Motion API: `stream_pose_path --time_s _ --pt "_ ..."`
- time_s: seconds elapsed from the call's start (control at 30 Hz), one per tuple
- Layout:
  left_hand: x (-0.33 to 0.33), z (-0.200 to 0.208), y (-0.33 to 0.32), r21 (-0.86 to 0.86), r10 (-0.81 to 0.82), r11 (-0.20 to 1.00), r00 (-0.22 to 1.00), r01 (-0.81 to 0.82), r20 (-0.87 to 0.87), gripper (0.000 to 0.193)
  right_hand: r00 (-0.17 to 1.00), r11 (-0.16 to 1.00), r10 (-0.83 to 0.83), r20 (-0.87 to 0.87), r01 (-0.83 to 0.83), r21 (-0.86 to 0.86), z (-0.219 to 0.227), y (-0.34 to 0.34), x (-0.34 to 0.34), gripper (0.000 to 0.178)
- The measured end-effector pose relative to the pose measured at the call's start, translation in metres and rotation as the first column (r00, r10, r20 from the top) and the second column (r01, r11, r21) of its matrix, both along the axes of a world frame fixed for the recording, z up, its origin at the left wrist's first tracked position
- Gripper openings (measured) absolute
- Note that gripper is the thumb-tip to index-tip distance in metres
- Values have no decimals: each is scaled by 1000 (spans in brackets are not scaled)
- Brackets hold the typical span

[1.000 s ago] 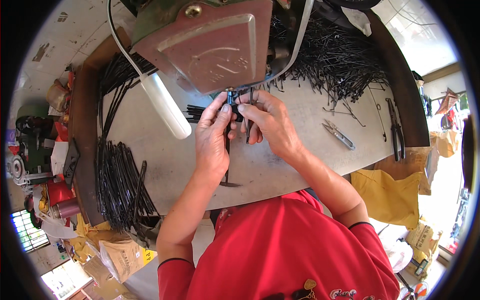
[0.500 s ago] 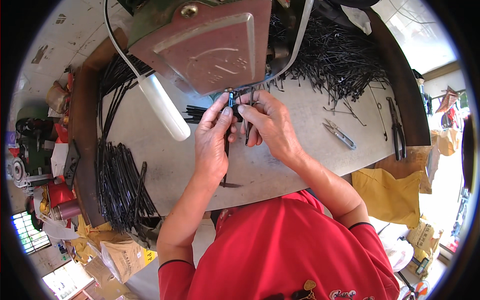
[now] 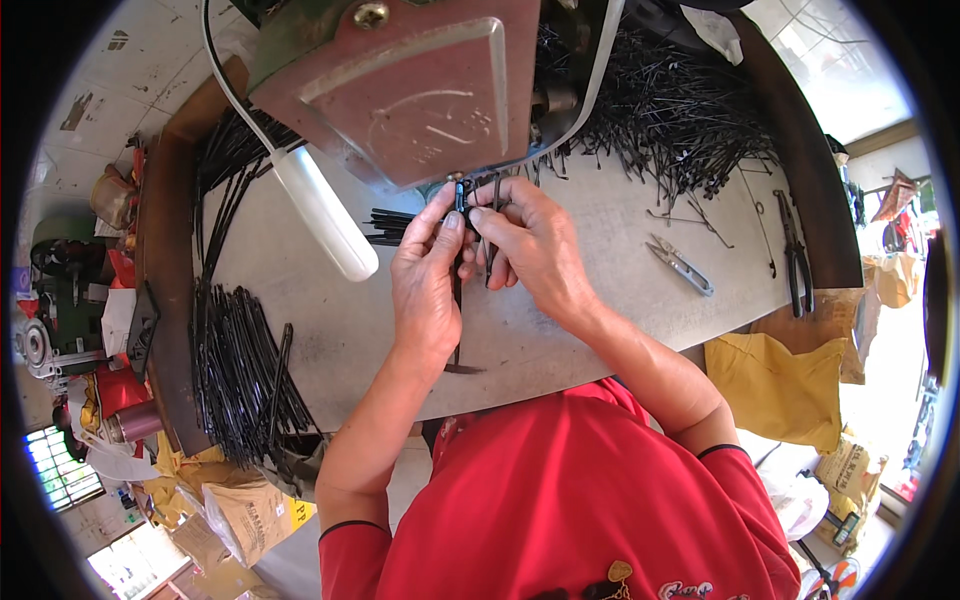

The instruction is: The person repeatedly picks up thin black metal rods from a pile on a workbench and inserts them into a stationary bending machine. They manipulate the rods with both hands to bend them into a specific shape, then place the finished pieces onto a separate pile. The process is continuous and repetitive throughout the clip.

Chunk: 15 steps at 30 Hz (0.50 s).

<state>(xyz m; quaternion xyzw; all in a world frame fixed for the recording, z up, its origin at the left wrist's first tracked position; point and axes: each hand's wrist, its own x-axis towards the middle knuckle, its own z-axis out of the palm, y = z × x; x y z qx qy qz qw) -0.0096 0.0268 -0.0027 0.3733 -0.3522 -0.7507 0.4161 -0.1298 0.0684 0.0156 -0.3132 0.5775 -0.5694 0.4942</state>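
Observation:
My left hand (image 3: 428,280) and my right hand (image 3: 535,245) meet at the middle of a grey metal worktable (image 3: 580,330), right under a reddish-brown machine head (image 3: 415,85). Both pinch a thin black strip (image 3: 458,290) that hangs down from the fingertips to the table. The left thumb and forefinger hold its top end at the machine's lower edge. The right fingers grip the same end from the other side, with another short black piece beside it.
A white tube lamp (image 3: 325,212) lies left of the hands. Bundled black strips (image 3: 240,370) lie at the table's left edge; a loose heap (image 3: 670,110) fills the back right. Small snips (image 3: 680,265) and black pliers (image 3: 795,255) rest at the right. Yellow sacks (image 3: 780,385) lie below.
Both hands have stayed at the machine with the strip; the fingers shifted only slightly.

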Motion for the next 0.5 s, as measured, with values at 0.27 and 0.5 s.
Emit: stream_pose_path --time_s 0.27,0.5 --pt "-2 -4 3 4 7 1000 998 -7 -63 38 992 1000 -24 -122 22 -17 2 3 4 17" --pt "-2 -3 3 11 4 1000 998 -3 -61 38 987 999 -42 -158 40 -11 4 3 4 18"
